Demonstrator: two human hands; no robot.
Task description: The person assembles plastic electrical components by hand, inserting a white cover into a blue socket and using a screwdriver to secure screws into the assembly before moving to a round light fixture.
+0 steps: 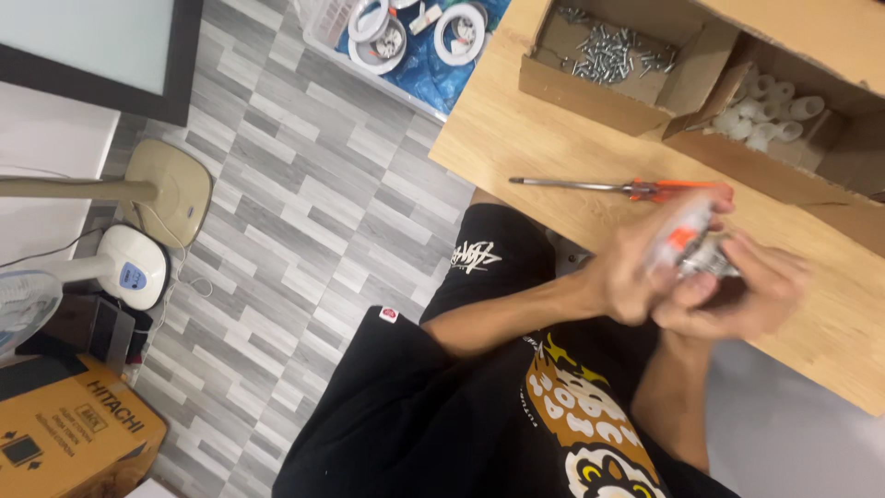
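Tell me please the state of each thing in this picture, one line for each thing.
Left hand: closed around a small white and orange part.
Right hand: gripping the same part from the other side.
Screwdriver: lying flat on the wooden table, untouched.
Box of screws: open.
Box of white tubes: open.
Fans: lying on the floor.

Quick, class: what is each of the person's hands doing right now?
Left hand: closed on a small, blurred white-and-orange object.
Right hand: closed around the same object from the other side.
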